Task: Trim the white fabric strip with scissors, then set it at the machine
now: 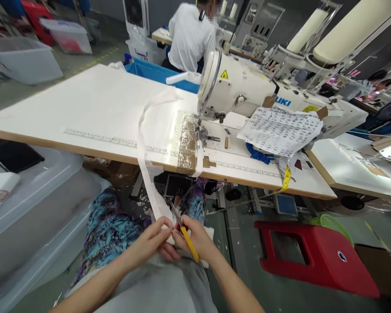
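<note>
Above my lap, my left hand pinches the end of a long white fabric strip. The strip runs up over the table edge and curves across the white tabletop. Close beside it, my right hand is wrapped round yellow-handled thread snips, their metal blades pointing up and away from me. The fingertips of both hands nearly meet at the cloth, and part of the white fabric is hidden beneath them. Ahead stands a white sewing machine, its needle area near the taped table patch.
A handwritten paper sheet hangs on the machine. A yellow tape measure dangles over the table edge. On the right lies a red plastic stool; at left stand clear plastic bins. A person in white sits beyond the table.
</note>
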{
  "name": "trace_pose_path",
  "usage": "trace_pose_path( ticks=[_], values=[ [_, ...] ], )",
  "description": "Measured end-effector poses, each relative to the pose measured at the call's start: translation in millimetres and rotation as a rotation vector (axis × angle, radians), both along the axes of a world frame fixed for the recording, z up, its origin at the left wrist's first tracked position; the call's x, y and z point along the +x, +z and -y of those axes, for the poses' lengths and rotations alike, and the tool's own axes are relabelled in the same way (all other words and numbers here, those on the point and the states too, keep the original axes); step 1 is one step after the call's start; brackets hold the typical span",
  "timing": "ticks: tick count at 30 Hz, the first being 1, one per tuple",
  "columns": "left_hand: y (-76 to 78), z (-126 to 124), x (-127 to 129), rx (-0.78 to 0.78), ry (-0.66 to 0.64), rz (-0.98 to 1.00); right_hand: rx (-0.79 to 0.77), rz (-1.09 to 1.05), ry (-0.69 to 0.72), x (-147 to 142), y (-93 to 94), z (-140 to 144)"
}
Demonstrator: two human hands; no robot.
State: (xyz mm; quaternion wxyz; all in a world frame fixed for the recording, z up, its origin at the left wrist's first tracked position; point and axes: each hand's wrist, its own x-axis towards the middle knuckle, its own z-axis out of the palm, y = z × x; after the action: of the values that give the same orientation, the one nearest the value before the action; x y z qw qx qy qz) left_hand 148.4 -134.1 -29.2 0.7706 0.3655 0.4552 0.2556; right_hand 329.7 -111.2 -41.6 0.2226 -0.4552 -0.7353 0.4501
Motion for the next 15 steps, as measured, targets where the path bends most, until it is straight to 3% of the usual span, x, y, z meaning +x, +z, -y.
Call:
trace_pose_path(
  ticks=[2,4,6,8,9,12,15],
  values=[
    [12.9,-14.5,-12.2,0.134,-0.069,-0.092,0.039,-0.035,-0.062,-6.9,-4.7,4.1],
    [35.7,-46.2,-35.0,0.41,-0.06,-0.317,0.073,-0.04,-0.078,-7.6,-5.5,9.6],
    [63.0,-94.4,-60.9,0.728,0.115,-0.668,0.094,-0.039,-0.098,-3.5,-2.5,16.1],
    [85.7,-152.3,-80.7,0.907,0.279,-1.012,0.074,-0.047,-0.131,1.5,2.4,23.4],
    [93.4,-181.8,-86.6,0.892,0.315,-1.145,0.048,-0.063,-0.16,3.6,4.7,27.3],
    [102.0,-257.3,-90.2,0.812,0.394,-1.211,-0.053,-0.136,-0.302,8.2,6.6,38.4],
    [101.4,-300.1,-87.3,0.728,0.447,-1.158,-0.086,-0.197,-0.501,20.5,0.1,47.5]
  ],
)
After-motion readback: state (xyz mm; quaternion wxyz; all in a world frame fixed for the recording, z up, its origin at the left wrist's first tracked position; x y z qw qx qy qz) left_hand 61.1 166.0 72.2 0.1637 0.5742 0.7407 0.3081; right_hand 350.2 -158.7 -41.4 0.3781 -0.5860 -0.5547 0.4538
